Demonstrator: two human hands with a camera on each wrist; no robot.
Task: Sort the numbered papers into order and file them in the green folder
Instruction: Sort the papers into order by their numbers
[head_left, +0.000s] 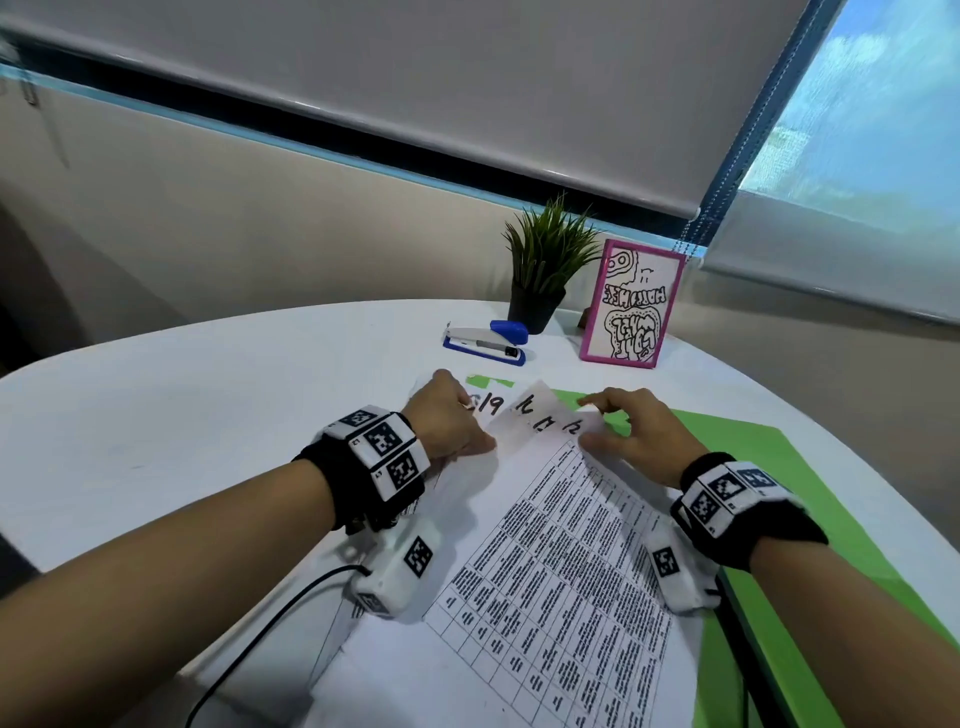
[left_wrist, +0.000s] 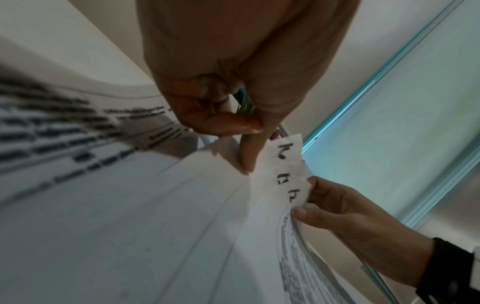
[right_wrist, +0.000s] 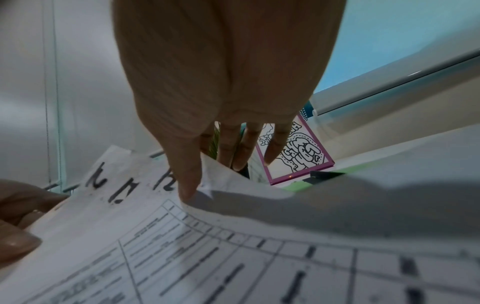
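Observation:
A stack of printed papers (head_left: 545, 561) lies on the open green folder (head_left: 753, 467). Its far corners carry handwritten numbers (head_left: 545, 421) and are fanned and lifted. My left hand (head_left: 467, 421) holds the left side of the fan. Its index finger (left_wrist: 246, 160) presses on a sheet while the other fingers curl. My right hand (head_left: 597, 421) pinches the right corner of the fan. In the right wrist view the thumb (right_wrist: 189, 185) lies on top and the fingers (right_wrist: 241, 152) sit behind the sheets. The numbered corners (left_wrist: 288, 170) stand between both hands.
A blue and white stapler (head_left: 488, 343), a potted plant (head_left: 545, 270) and a pink-framed drawing (head_left: 631, 306) stand at the far edge of the white round table (head_left: 208, 389). A black cable (head_left: 249, 649) runs from my left wrist toward the near edge.

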